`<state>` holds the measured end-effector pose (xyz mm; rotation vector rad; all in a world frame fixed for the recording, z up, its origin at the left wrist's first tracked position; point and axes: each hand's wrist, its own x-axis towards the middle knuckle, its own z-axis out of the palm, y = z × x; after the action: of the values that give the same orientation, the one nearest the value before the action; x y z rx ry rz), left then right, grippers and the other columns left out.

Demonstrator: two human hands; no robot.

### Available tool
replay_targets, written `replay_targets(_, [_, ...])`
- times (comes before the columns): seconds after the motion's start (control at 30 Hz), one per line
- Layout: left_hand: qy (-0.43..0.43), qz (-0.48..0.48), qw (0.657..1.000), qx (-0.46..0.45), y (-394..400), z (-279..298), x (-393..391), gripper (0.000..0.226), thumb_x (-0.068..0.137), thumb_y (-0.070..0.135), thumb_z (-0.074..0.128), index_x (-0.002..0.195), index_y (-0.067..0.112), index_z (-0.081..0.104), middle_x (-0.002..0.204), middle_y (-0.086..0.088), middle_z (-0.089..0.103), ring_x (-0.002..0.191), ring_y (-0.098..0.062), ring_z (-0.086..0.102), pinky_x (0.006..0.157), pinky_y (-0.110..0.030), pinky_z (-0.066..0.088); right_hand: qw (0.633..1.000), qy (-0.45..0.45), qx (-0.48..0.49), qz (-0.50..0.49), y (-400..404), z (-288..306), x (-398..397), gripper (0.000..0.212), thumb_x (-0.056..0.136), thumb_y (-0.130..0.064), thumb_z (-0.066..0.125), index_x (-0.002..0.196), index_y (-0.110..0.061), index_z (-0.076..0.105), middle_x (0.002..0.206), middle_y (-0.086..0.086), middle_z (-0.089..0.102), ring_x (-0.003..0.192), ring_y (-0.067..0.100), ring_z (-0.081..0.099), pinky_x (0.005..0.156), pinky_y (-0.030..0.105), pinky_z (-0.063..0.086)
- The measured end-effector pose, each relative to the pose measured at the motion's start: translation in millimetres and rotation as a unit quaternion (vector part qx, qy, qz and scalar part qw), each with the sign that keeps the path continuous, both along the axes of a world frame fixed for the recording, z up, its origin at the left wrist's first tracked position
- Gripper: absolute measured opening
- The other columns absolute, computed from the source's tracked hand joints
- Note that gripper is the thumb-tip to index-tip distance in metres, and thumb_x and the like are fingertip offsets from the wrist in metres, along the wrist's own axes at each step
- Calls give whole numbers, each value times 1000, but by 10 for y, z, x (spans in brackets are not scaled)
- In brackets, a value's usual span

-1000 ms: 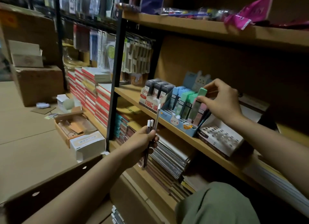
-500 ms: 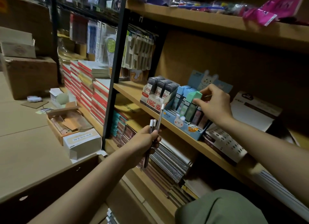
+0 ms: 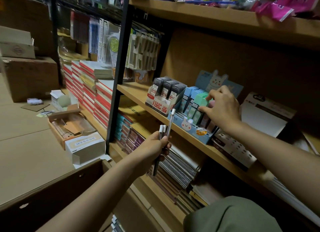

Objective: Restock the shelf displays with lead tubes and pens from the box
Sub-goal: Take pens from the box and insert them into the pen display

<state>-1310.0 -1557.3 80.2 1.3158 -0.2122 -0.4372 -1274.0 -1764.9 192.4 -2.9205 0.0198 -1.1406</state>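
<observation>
The right hand (image 3: 222, 109) is reaching over the blue cardboard display box with a rabbit picture (image 3: 194, 128), its curled fingertips (image 3: 201, 109) touching the tops of the mint-green and pale-blue flat plastic lead cases (image 3: 199, 102) standing in it, though whether they are pinching one cannot be told. The left hand (image 3: 155, 148) is wrapping its fingers around a small bundle of slim clear white-capped lead tubes (image 3: 165, 133), holding them upright just in front of the wooden shelf board (image 3: 133, 91). Beside the blue box, a white carton of dark grey lead cases (image 3: 164, 96) is sitting on the same shelf.
</observation>
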Motion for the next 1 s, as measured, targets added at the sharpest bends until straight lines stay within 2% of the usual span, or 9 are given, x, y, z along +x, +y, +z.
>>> replay_targets(0.17, [-8,-16,1000,-8,-7,27,-19,19,104,22,39,115,15,53,75,2,54,62,-8,48,54,-20,37,999,13,-16,-28,-6,-15,-15,39,75,-41,80,100,-17,64,105,5,51,100,27,55,75,35,45])
replay_targets(0.27, [-24,-28,999,-15,-3,49,-51,19,104,23,40,117,19,53,77,3,55,64,-8,50,56,-20,38,998,32,-39,-42,9,59,-80,50,78,-48,75,117,-19,63,106,5,49,97,25,55,78,37,50])
replay_targets(0.37, [-49,-50,997,-26,28,79,-78,18,103,27,41,117,26,53,80,3,56,67,-8,51,58,-20,40,998,-8,25,58,100,71,-227,51,87,-45,67,129,-20,57,103,2,54,81,14,53,67,28,49])
replay_targets(0.43, [-63,-74,995,-32,55,110,-101,18,103,29,41,117,30,53,80,4,56,69,-8,51,59,-20,40,976,24,148,157,206,-14,-365,37,90,-41,63,122,-23,62,96,-2,61,73,7,57,64,21,50])
replay_targets(0.53, [-80,-105,991,-25,81,145,-142,21,103,31,42,120,35,54,80,5,56,70,-7,51,61,-21,40,895,151,349,232,420,-229,-537,21,91,-37,63,112,-34,62,94,-4,69,75,9,69,65,24,58])
replay_targets(0.63, [-69,-130,989,-29,100,157,-195,25,103,28,41,126,29,51,80,4,58,71,-8,52,60,-20,41,827,149,470,270,533,-375,-592,9,90,-21,67,97,-28,68,91,3,73,79,10,70,68,27,59])
replay_targets(0.73, [-36,-136,988,-60,141,161,-217,28,104,23,40,129,15,48,84,-1,64,79,-14,61,68,-25,49,760,157,569,272,546,-441,-598,4,88,-17,70,92,-17,71,83,0,74,76,10,70,67,23,57])
replay_targets(0.83, [-34,-135,988,-59,195,151,-211,31,103,21,40,130,7,46,86,-3,64,79,-15,60,74,-29,49,767,160,563,264,575,-504,-568,9,87,-19,72,93,-12,69,80,-1,72,73,10,70,63,20,55])
replay_targets(1.0, [-15,-168,983,-77,210,71,-192,25,103,21,42,124,13,52,93,-8,61,82,-19,59,74,-30,51,774,170,542,279,569,-579,-593,18,85,-23,73,98,-13,66,87,2,74,78,15,72,65,24,57])
